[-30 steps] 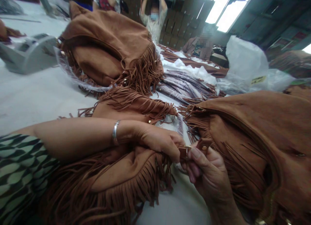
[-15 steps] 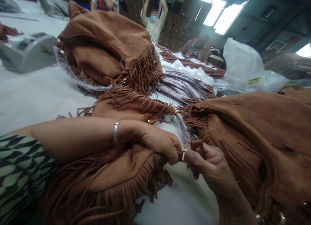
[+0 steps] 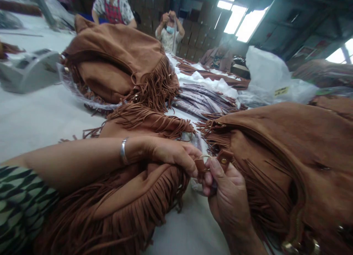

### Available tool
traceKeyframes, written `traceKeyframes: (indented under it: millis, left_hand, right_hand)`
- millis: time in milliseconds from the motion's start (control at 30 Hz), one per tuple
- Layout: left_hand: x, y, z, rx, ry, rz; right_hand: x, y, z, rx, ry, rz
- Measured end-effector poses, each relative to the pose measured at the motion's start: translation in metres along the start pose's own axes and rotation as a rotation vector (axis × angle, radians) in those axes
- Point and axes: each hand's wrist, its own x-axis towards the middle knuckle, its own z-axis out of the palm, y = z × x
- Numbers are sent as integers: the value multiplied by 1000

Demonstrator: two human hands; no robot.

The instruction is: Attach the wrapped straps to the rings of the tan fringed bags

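Note:
My left hand (image 3: 176, 155), with a silver bracelet at the wrist, is closed on a brown leather tab (image 3: 200, 164) of the fringed suede bag (image 3: 132, 196) under my forearm. A gold ring (image 3: 205, 157) passes through that tab. My right hand (image 3: 227, 185) pinches a brown leather strap end (image 3: 224, 160) with a round gold stud, its thumb beside the ring. Whether the strap goes through the ring is hidden by my fingers. Right of my hand lies another brown fringed bag (image 3: 289, 137) with a long zipper.
A stuffed brown bag (image 3: 118, 53) stands behind, near a grey tape dispenser (image 3: 30, 71) on the white table (image 3: 35, 119). Plastic-wrapped fringed pieces (image 3: 201, 100) and a clear plastic bag (image 3: 267, 71) lie farther back. Several co-workers, one with raised hands (image 3: 168, 17), are across the table.
My right hand has turned more upright, and the strap end has tilted with it. The gold ring and my left fingers show more clearly. The view has shifted slightly.

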Motion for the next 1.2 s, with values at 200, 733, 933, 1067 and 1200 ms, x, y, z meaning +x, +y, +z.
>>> traceKeyframes:
  millis: [200, 733, 933, 1067, 1200]
  left_hand:
    - [-4, 3, -1, 40, 53, 71]
    - [2, -26, -3, -485, 21, 140]
    - [7, -30, 2, -365, 160, 18]
    - [6, -31, 4, -324, 175, -64]
    - [5, -25, 5, -354, 84, 32]
  right_hand:
    - [8, -9, -9, -25, -57, 59]
    - [13, -28, -30, 0, -65, -4]
    - [7, -28, -29, -466, -144, -144]
    - [2, -29, -25, -769, -259, -340]
    - [-3, -7, -12, -463, 24, -311]
